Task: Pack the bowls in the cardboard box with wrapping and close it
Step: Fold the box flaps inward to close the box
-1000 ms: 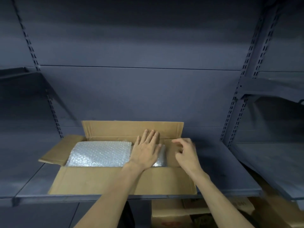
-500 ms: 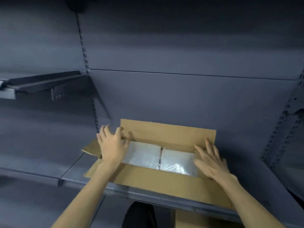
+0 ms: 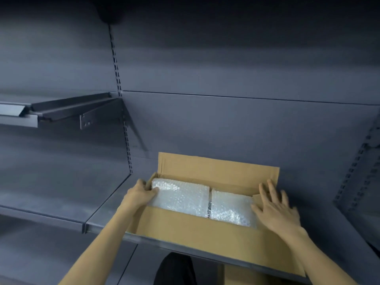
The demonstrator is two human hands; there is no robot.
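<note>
Cardboard box: brown, open at the top, sitting on a grey metal shelf with its near long flap folded down over the shelf's front edge and its far long flap standing up against the back panel.
Bubble wrap bundles: two wrapped bundles lie side by side inside the box, the left bundle and the right bundle, with a narrow dark gap between them; what they hold is hidden by the wrap.
Left hand: at the box's left end, its fingers curled round the short left flap, thumb tip touching the corner of the left bundle, so it grips the flap.
Right hand: at the box's right end, fingers straight and spread, released, lying flat on the short right flap, which is partly folded in over the edge of the right bundle.
Bundles relative to fingers: both bundles lie between the two hands, the left one touching the left thumb, the right one just beside the right palm.
Surroundings: a second, higher shelf juts out at the upper left, and slotted uprights run up the grey back panel.
</note>
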